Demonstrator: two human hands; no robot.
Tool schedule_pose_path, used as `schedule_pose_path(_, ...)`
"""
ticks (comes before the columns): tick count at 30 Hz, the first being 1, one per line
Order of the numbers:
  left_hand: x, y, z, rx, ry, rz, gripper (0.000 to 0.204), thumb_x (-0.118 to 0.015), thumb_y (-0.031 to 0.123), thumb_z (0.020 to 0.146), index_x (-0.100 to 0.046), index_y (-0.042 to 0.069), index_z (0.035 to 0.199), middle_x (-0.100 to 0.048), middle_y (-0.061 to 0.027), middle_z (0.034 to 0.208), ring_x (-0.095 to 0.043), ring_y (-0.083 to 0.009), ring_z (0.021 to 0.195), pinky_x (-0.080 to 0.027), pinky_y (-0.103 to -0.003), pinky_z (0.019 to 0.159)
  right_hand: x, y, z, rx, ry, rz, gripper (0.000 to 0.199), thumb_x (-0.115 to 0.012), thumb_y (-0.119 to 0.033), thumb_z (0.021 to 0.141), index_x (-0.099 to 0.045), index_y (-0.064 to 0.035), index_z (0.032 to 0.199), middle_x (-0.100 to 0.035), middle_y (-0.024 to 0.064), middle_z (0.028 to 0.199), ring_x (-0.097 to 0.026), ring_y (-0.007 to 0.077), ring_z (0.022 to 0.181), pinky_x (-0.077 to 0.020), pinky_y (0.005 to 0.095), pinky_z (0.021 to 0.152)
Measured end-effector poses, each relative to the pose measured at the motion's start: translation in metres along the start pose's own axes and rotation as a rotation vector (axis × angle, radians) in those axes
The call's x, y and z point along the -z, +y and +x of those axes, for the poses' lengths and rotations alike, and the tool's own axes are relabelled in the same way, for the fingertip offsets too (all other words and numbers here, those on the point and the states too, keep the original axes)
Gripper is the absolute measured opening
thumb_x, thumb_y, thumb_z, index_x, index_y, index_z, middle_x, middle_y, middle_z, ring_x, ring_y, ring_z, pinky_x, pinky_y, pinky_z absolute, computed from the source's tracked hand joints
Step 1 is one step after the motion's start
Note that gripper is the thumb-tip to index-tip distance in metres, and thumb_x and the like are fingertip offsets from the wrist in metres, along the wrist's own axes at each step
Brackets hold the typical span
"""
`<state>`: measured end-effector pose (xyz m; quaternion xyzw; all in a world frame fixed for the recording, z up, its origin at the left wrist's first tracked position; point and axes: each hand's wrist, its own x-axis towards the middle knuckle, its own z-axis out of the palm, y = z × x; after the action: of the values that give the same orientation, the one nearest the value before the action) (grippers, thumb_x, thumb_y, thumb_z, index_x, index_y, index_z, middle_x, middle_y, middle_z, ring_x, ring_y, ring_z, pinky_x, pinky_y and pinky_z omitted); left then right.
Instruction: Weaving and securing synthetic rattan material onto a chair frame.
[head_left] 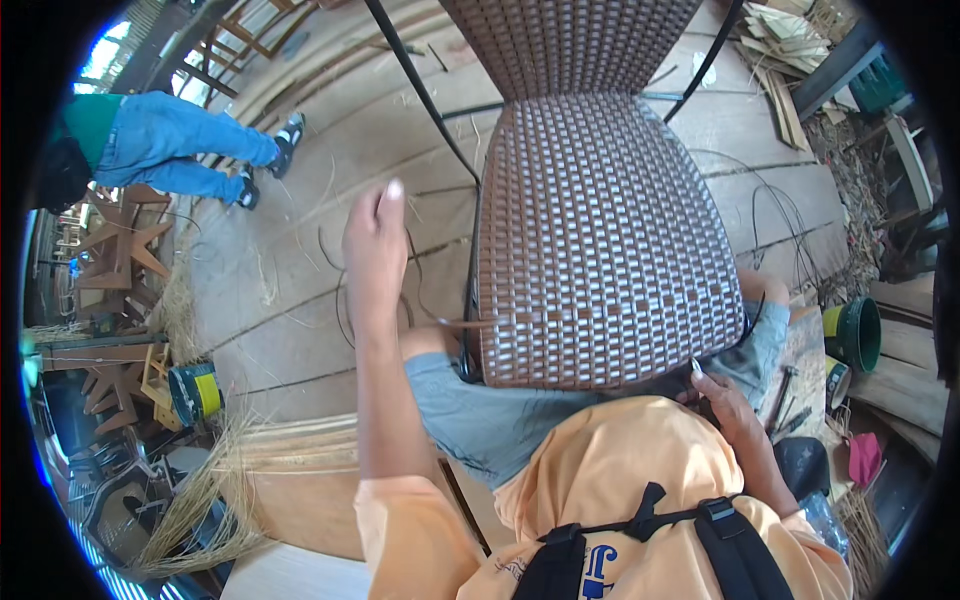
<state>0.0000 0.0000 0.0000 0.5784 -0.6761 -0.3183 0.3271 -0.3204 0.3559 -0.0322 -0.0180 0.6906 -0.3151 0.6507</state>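
Note:
A chair with a brown woven seat and a black frame stands before me, its seat's near edge over my lap. My left hand is raised left of the seat, fingers curled in and thumb up. A thin brown weaving strand leaves the seat's left edge and curves up to this hand, which appears closed on it; the grip itself is partly hidden. At the near right edge of the seat my right hand grips the rim, thumb on top, the other fingers mostly hidden underneath.
A person in jeans stands at the far left. Wooden frames and a bucket are on the left, with loose fibres nearby. To the right are a green bucket, a hammer and coiled dark strands.

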Motion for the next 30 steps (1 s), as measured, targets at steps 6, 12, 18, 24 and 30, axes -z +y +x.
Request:
schedule_pose_path(6, -0.041, 0.045, 0.139, -0.174, 0.250, -0.211, 0.038, -0.059, 0.025, 0.080, -0.053, -0.002, 0.106, -0.054, -0.0045, 0.080, -0.046, -0.0141, 0.075, -0.039, -0.029, 0.072, 0.001, 0.001, 0.007, 0.056, -0.222, 0.426, 0.037, -0.064, -0.027, 0.079, -0.053, -0.0008, 0.102, -0.062, 0.0160, 0.096, -0.050, 0.0134, 0.054, -0.0462, 0.0258, 0.054)
schedule_pose_path(12, -0.064, 0.067, 0.178, 0.050, 0.058, -0.449, 0.042, -0.057, 0.041, 0.083, -0.052, 0.000, 0.072, -0.051, -0.0044, 0.064, -0.048, -0.0163, 0.050, -0.042, -0.031, 0.058, -0.002, -0.006, 0.012, 0.039, -0.153, 0.223, 0.043, -0.067, -0.030, 0.077, -0.057, 0.0065, 0.098, -0.064, 0.0159, 0.090, -0.052, 0.0129, 0.056, -0.0426, 0.0242, 0.051)
schedule_pose_path(18, -0.036, 0.046, 0.179, 0.061, 0.034, -0.403, 0.043, -0.054, 0.038, 0.082, -0.047, 0.007, 0.054, -0.048, -0.0038, 0.052, -0.047, -0.0147, 0.049, -0.040, -0.031, 0.053, -0.006, -0.027, -0.008, 0.110, -0.040, -0.051, 0.036, -0.065, -0.029, 0.078, -0.061, 0.0026, 0.093, -0.055, 0.0030, 0.063, -0.046, 0.0094, 0.048, -0.0367, 0.0238, 0.044)
schedule_pose_path(24, -0.010, 0.030, 0.155, 0.069, 0.200, -0.550, 0.037, -0.056, 0.028, 0.086, -0.040, 0.012, 0.057, -0.039, 0.0017, 0.052, -0.039, -0.0098, 0.045, -0.037, -0.025, 0.044, 0.001, -0.053, 0.022, 0.406, 0.005, -0.145, 0.034, -0.064, -0.030, 0.079, -0.056, 0.0011, 0.090, -0.046, 0.0003, 0.053, -0.044, 0.0092, 0.044, -0.0338, 0.0252, 0.040)
schedule_pose_path(30, 0.005, 0.027, 0.150, 0.180, 0.234, -0.417, 0.037, -0.052, 0.035, 0.087, -0.038, 0.016, 0.059, -0.039, 0.0031, 0.052, -0.040, -0.0093, 0.046, -0.031, -0.023, 0.043, -0.008, -0.039, 0.022, 0.221, -0.048, -0.062, 0.029, -0.059, -0.028, 0.084, -0.058, 0.0005, 0.082, -0.053, 0.0029, 0.060, -0.044, 0.0100, 0.043, -0.0358, 0.0259, 0.040)
